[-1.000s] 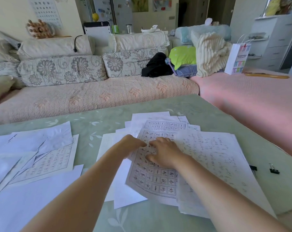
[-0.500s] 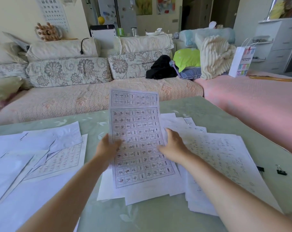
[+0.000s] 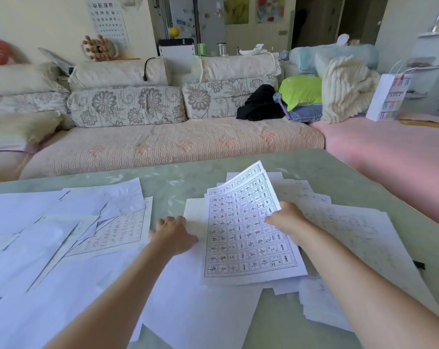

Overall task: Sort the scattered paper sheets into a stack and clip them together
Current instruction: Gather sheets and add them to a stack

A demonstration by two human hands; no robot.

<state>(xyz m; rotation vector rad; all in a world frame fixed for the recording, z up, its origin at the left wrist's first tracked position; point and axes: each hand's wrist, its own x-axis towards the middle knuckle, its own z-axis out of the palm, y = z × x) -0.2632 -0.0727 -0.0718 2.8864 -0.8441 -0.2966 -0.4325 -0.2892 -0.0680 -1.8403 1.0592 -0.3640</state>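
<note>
Nearest the camera: 2 bare forearms reaching forward over loose blank sheets [image 3: 198, 316] that lap over each other on the green table [image 3: 339, 177].

Left hand [image 3: 173, 234] resting palm down on a blank sheet just left of the printed pages, fingers loosely spread, pinning rather than gripping. Right hand [image 3: 286, 219] pinching the right edge of the gridded sheets [image 3: 241, 230], thumb on top, other fingers hidden beneath; at least 2 pages in that pinch, far corners curling up and fanning apart, near edge still lying on the pile.

Right of that, more faintly printed sheets [image 3: 359, 230] spread under the right forearm. Further right, near the table edge, 2 small dark binder clips [image 3: 418, 265], well apart from both hands. Left side, a separate scatter of white sheets [image 3: 62, 222] with 1 gridded page partly buried.

Likely step: gathering the gridded pages as the core of the stack. To do it well:
- Keep the pinch close to the edge middle, so the pages do not swing or crease.
- Keep the left palm flat to stop lower sheets sliding along.
- Square the fanned corners before adding more, tapping 1 long edge on the table.
- Collect the right-hand pile first, then the left scatter, all facing 1 way.
- Leave clipping until every edge lines up; thin paper slips easily on this smooth top.

Beyond the table, a sofa [image 3: 163, 147].
</note>
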